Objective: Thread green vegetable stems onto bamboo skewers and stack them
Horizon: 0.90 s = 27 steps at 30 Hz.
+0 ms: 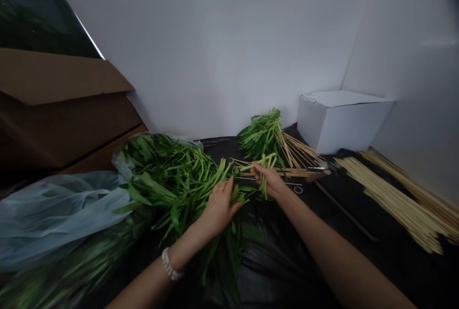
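Pale green, smooth cut stems (264, 188) sit in the right hand (271, 181), its fingers closed around them; most stand nearly upright, tilted slightly, while others lie crosswise. The left hand (219, 204), set apart to the left, rests on leafy greens (175, 175) with its thumb spread; whether it grips any, I cannot tell. These greens have long, narrow, dark leaves and lighter stems, whose ends point far and right. Farther off, another leafy bundle (261, 132) adjoins thin sticks (296, 150) slanting right and near.
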{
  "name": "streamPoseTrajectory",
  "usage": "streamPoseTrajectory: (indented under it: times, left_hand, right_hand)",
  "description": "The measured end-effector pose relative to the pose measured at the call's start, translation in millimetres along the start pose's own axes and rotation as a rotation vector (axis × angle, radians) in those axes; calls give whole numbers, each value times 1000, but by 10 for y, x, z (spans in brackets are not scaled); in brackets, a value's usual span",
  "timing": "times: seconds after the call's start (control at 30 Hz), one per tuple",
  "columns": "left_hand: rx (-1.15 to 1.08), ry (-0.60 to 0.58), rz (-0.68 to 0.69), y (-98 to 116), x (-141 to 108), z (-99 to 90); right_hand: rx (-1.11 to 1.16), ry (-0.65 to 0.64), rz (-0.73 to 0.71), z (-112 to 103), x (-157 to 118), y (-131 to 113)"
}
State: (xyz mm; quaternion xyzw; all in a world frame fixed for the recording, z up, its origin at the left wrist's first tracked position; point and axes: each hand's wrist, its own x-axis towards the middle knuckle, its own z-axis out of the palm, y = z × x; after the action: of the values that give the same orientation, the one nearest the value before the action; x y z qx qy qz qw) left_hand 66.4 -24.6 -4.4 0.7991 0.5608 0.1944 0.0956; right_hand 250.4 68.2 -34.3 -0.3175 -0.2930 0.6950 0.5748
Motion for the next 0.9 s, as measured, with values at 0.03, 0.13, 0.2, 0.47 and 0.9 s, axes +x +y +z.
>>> streamPoseTrajectory:
  times: [0.03, 0.13, 0.2, 0.47, 0.9]
  left_hand:
    - [66, -35, -3, -9, -19, 80]
    - [128, -130, 14, -34, -9, 95]
    - [100, -60, 33, -84, 106, -34]
    - [387, -60, -187, -454, 615, -327]
    - [554, -161, -243, -445, 458, -507]
  right_hand:
    - [1, 3, 2, -2, 1, -5]
    - [6, 15, 5, -14, 13, -5]
    - [4, 22, 5, -27, 28, 7]
    - [0, 19, -18, -49, 65, 34]
    - [149, 22, 115, -2, 48, -11]
